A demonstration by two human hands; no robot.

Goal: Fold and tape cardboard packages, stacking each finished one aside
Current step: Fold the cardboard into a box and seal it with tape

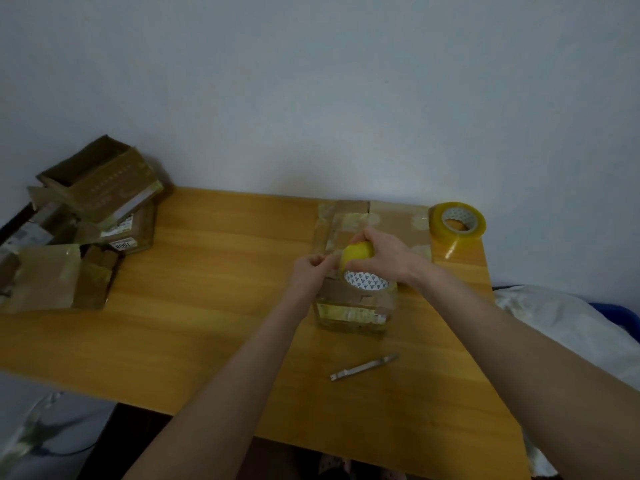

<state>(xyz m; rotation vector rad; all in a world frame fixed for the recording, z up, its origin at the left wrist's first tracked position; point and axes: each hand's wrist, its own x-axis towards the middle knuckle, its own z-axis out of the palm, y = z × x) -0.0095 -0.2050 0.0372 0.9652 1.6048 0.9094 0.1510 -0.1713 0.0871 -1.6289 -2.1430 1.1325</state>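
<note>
A cardboard package [353,306] with old tape and labels lies on the wooden table [214,289], right of centre. My right hand [384,252] grips a yellow roll of tape [360,268] held above the package. Just left of the roll, my left hand [310,271] pinches the loose tape end. Behind the package lies another flattened cardboard piece [398,220]. A pile of finished packages [86,223] sits at the table's far left.
A second yellow tape roll [457,221] stands at the back right corner of the table. A metal cutter [363,367] lies on the table in front of the package. White bedding [568,327] lies off the right edge.
</note>
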